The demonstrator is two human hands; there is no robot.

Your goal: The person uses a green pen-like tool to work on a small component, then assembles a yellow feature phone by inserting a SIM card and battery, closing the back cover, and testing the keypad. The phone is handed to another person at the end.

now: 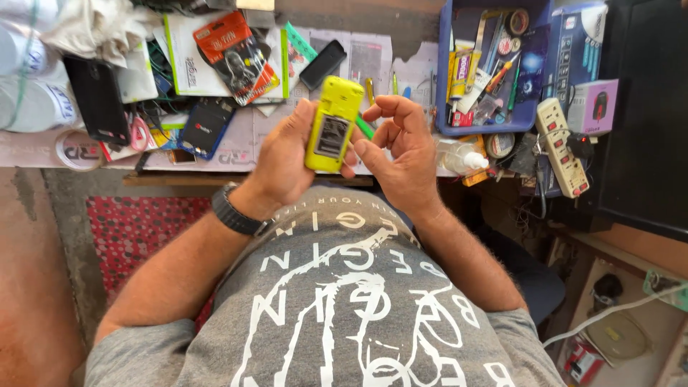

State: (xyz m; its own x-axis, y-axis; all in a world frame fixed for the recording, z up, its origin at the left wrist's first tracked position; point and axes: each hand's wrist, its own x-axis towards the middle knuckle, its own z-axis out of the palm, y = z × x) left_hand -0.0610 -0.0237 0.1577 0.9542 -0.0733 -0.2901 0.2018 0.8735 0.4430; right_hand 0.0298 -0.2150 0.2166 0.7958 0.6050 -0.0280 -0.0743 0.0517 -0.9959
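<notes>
Your left hand (287, 161) grips a small yellow phone (332, 123) from its nine o'clock side, fingers closed around the body, holding it upright above the front edge of the workbench (236, 147) with its open back, showing a grey compartment, turned toward you. Your right hand (398, 147) sits at the phone's three o'clock, holding nothing whole: its fingers are loosely curled and the thumb tip touches the phone's lower right edge. A black watch (235, 213) circles your left wrist. At ten o'clock from the phone lies an orange blister pack (235, 56), and at nine o'clock a dark blue phone-shaped case (206, 126). A black phone (97, 100) lies further out at nine o'clock. At twelve o'clock a small black device (322, 63) rests on papers. At two o'clock a blue tray (494, 125) holds tubes and tools; at three o'clock stand a clear bottle (462, 158) and, beyond it, a white power strip (564, 147)
</notes>
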